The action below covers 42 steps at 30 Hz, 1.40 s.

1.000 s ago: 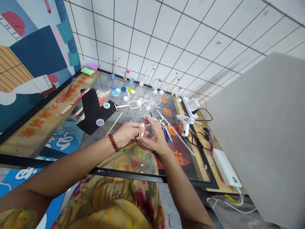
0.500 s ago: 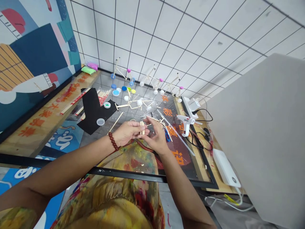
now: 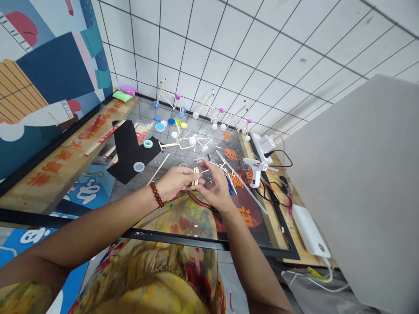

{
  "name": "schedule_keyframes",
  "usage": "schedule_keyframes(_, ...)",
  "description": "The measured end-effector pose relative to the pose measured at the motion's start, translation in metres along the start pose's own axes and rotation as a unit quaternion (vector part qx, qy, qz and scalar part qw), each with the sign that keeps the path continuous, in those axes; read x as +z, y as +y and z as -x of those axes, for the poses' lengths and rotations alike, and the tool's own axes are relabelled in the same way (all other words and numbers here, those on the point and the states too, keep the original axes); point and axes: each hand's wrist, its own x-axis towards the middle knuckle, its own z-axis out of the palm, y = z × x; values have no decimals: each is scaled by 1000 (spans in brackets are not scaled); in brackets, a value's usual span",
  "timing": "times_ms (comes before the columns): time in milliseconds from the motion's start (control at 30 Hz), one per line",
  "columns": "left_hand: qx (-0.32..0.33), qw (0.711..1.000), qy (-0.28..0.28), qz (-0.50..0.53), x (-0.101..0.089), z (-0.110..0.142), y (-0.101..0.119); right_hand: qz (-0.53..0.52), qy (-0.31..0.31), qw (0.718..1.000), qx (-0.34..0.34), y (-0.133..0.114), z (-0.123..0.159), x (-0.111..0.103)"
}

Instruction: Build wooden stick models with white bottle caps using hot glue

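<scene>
My left hand (image 3: pixel 178 182), with a beaded bracelet at its wrist, pinches a small bundle of short wooden sticks (image 3: pixel 195 175) side by side between thumb and fingers. Curved around the bundle from the other side is my right hand (image 3: pixel 216 186); its thumb is at the lower ends and its forefinger near the upper ends. Just beyond the hands, a stick frame with a white round part (image 3: pixel 192 141) lies flat on the glass table. Loose cut sticks and blue-handled scissors (image 3: pixel 231 185), partly hidden, lie by my right hand.
Along the wall stand three stick models with bottle-cap wheels, one with a pink cap (image 3: pixel 221 110). A white glue gun (image 3: pixel 255 170) and its cable are on the right. Black card (image 3: pixel 126 150), packs of sticks and several coloured caps (image 3: pixel 160 127) lie left and behind.
Both hands stay around the stick bundle, with only slight finger movement. The whole view has shifted very slightly; the things on the table look unchanged.
</scene>
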Motion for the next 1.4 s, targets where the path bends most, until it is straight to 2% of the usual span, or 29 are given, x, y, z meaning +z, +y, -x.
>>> schedule_keyframes(133,21,999,-13,-23,-3,-1,-5,-71,-27,996,45,-1,-1,-2)
schedule_keyframes(267,37,997,-31,-57,-3,1,-6,-208,-67,965,143,-6,-4,-7)
schedule_keyframes(367,19,995,-44,-91,-2,3,-7,-255,-40,946,196,-8,-6,-6)
schedule_keyframes(567,21,994,-60,-93,-2,1,-13,-335,29,909,247,-6,-7,1)
schedule_keyframes(700,6,994,-92,-62,-5,-2,-14,-330,54,908,252,-3,-6,3)
schedule_keyframes(800,6,993,-91,-70,-7,-2,-11,-319,36,909,265,-1,-5,3)
schedule_keyframes(900,27,996,-61,-53,-6,0,-5,-297,-9,924,242,0,-3,2)
schedule_keyframes(1000,33,998,-24,-42,-4,1,0,-223,-34,961,161,-1,-2,1)
schedule_keyframes(1100,27,998,-5,-50,-4,2,2,-142,-27,986,86,-2,-2,1)
schedule_keyframes(1200,22,998,-1,-51,-4,1,0,-99,-33,993,54,-2,-3,0)
schedule_keyframes(1400,2,998,-24,-62,0,-5,10,-88,-34,994,60,0,-4,-3)
